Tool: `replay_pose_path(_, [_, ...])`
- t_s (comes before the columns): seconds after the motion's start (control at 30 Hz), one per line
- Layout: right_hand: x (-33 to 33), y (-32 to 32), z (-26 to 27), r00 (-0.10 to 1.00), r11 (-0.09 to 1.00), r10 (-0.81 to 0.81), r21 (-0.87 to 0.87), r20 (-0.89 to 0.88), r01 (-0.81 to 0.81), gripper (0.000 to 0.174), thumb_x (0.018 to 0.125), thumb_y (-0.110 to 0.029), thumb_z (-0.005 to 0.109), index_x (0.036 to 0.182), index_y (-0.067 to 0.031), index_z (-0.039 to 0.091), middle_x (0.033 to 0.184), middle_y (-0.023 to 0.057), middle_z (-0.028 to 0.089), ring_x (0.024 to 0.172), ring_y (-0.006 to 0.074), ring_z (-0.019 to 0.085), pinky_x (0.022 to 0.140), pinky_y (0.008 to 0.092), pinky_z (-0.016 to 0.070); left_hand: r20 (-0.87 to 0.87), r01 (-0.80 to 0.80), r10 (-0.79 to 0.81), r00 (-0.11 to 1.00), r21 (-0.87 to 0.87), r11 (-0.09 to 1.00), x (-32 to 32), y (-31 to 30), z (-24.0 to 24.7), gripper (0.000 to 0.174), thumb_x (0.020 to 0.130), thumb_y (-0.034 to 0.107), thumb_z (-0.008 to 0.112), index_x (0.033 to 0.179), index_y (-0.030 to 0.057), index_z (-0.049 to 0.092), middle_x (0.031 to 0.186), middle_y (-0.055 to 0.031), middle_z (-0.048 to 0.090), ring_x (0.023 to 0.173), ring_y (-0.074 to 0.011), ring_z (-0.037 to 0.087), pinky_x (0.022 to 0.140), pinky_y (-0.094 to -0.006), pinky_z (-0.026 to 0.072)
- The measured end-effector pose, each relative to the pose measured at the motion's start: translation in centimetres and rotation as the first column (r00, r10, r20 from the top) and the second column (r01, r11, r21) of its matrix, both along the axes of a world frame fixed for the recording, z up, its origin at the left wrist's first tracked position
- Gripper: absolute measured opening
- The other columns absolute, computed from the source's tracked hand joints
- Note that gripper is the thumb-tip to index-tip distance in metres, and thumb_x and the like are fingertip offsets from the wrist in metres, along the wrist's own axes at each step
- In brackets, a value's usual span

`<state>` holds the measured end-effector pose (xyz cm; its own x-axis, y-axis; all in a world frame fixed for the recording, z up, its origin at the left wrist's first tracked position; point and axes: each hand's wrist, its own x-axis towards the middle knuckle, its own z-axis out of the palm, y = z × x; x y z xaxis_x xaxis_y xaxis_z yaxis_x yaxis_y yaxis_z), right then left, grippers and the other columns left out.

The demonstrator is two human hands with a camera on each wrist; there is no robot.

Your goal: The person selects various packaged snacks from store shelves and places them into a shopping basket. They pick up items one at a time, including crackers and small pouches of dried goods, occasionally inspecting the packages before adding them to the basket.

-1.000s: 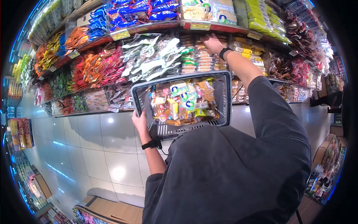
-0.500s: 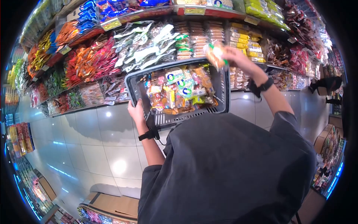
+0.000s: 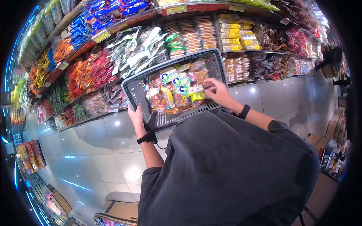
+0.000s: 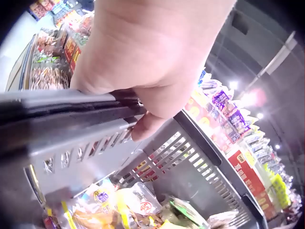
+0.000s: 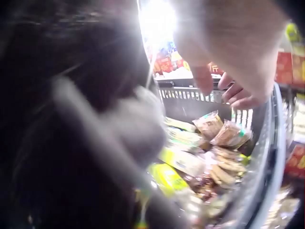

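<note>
A grey plastic shopping basket [image 3: 215,69] hangs in front of the body. My left hand [image 3: 136,116] grips its left rim; in the left wrist view the thumb [image 4: 147,126] lies over the inner wall and the other fingers are hidden. Over the basket's right half is my right hand [image 3: 218,92], fingers loosely bent with nothing between them. Beneath lie many snack packets: white-and-green ones [image 3: 175,81] with big blue letters, a yellow-green one [image 3: 198,96]. Clear packets of brown biscuits [image 5: 231,133] lie under the right fingers in the right wrist view.
Tiered shelves of bagged snacks stand just beyond the basket, with white-and-green bags [image 3: 137,49], stacked biscuit packs [image 3: 206,34] and yellow packs [image 3: 230,34]. Tiled floor [image 3: 98,158] lies to the left. A cardboard box [image 3: 122,211] stands behind, and a dark-clothed person [image 3: 332,58] at far right.
My right hand has come back from the shelf with a biscuit packet, lowered over the basket and let go of it. The left hand keeps its grip on the rim.
</note>
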<state>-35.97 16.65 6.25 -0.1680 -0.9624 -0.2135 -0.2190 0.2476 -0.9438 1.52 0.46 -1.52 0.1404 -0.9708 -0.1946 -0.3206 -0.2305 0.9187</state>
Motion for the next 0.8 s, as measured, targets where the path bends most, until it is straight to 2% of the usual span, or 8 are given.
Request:
replay_pose_path(0.03, [-0.3, 0.7, 1.2, 0.801, 0.955, -0.183, -0.296, -0.570, 0.007, 0.048, 0.080, -0.006, 0.069, 0.123, 0.0020, 0.050, 0.115, 0.0152, 0.058, 0.107, 0.0276, 0.057, 0.095, 0.0386, 0.0447, 0.001, 0.007, -0.007, 1.000, 0.000, 1.000, 0.0, -0.1, 0.1, 0.031, 0.083, 0.010, 0.068, 0.110, -0.0041, 0.059, 0.092, -0.0113, 0.068, 0.083, -0.0200, 0.065, 0.077, -0.0327, 0.0502])
replay_pose_path(0.1, [-1.2, 1.1, 2.3, 0.431, 0.830, -0.549, -0.528, -0.716, 0.180, 0.044, 0.077, -0.011, 0.073, 0.115, -0.0004, 0.053, 0.116, 0.0198, 0.057, 0.108, 0.0288, 0.058, 0.090, 0.0392, 0.0455, 0.111, 0.089, -0.083, 0.990, -0.047, 0.995, 0.3, -0.7, 0.4, 0.032, 0.083, 0.012, 0.070, 0.108, -0.0050, 0.060, 0.091, -0.0128, 0.068, 0.081, -0.0194, 0.064, 0.075, -0.0325, 0.0501])
replay_pose_path(0.13, [-2.4, 1.4, 0.4, 0.427, 0.827, -0.555, -0.529, -0.714, 0.190, 0.044, 0.077, -0.011, 0.073, 0.115, -0.0004, 0.053, 0.116, 0.0198, 0.057, 0.108, 0.0288, 0.058, 0.090, 0.0392, 0.0455, 0.159, 0.094, -0.089, 0.983, -0.025, 0.995, 0.3, -1.0, 0.5, 0.031, 0.081, 0.013, 0.071, 0.105, -0.0048, 0.062, 0.091, -0.0133, 0.068, 0.080, -0.0193, 0.064, 0.075, -0.0326, 0.0500])
replay_pose_path(0.23, [-5.4, 2.4, -6.2, 0.657, 0.815, -0.579, -0.372, -0.483, 0.445, 0.040, 0.079, -0.013, 0.072, 0.113, 0.0002, 0.056, 0.108, 0.0220, 0.060, 0.103, 0.0283, 0.062, 0.086, 0.0395, 0.0470, 0.321, 0.127, -0.119, 0.939, -0.006, 0.992, 0.5, -2.3, -0.2, 0.029, 0.081, 0.013, 0.072, 0.104, -0.0037, 0.064, 0.090, -0.0120, 0.069, 0.076, -0.0194, 0.064, 0.073, -0.0334, 0.0500])
replay_pose_path(0.3, [-6.1, 2.4, -7.1, 0.876, 0.930, -0.312, 0.072, -0.367, 0.361, 0.048, 0.081, -0.020, 0.069, 0.119, 0.0042, 0.053, 0.113, 0.0253, 0.061, 0.107, 0.0426, 0.057, 0.091, 0.0441, 0.0449, 0.234, 0.103, -0.081, 0.969, -0.081, 0.991, -0.4, -1.9, 0.7, 0.022, 0.079, 0.014, 0.074, 0.095, -0.0013, 0.070, 0.083, -0.0072, 0.069, 0.072, -0.0159, 0.063, 0.071, -0.0316, 0.0493])
replay_pose_path(0.5, [-6.5, 1.9, -8.3, 0.824, 0.927, -0.337, -0.005, -0.456, 0.376, 0.041, 0.078, -0.022, 0.071, 0.106, 0.0042, 0.060, 0.098, 0.0261, 0.065, 0.098, 0.0414, 0.061, 0.086, 0.0445, 0.0478, 0.131, 0.033, -0.017, 0.991, -0.119, 0.992, 0.1, -2.0, 0.9, 0.018, 0.074, 0.005, 0.073, 0.090, -0.0018, 0.071, 0.083, -0.0049, 0.068, 0.070, -0.0130, 0.058, 0.067, -0.0286, 0.0458])
replay_pose_path(0.7, [-3.1, 4.2, -5.0, 0.911, 0.945, -0.327, -0.055, -0.253, 0.324, 0.042, 0.075, -0.016, 0.074, 0.109, 0.0021, 0.059, 0.097, 0.0231, 0.065, 0.097, 0.0399, 0.061, 0.083, 0.0413, 0.0483, 0.142, -0.031, 0.053, 0.988, -0.152, 0.988, 2.5, 1.4, 3.1, 0.018, 0.075, 0.004, 0.075, 0.090, -0.0036, 0.070, 0.077, -0.0061, 0.067, 0.068, -0.0157, 0.058, 0.066, -0.0325, 0.0468])
replay_pose_path(0.8, [-2.1, 4.4, -5.8, 0.910, 0.954, -0.298, -0.065, -0.290, 0.292, 0.042, 0.074, -0.014, 0.074, 0.110, 0.0020, 0.059, 0.094, 0.0236, 0.065, 0.094, 0.0402, 0.062, 0.080, 0.0415, 0.0488, -0.044, -0.118, 0.115, 0.992, -0.078, 0.990, 3.5, 3.2, 4.7, 0.012, 0.077, -0.002, 0.072, 0.087, -0.0053, 0.067, 0.078, -0.0061, 0.066, 0.067, -0.0146, 0.057, 0.063, -0.0301, 0.0467])
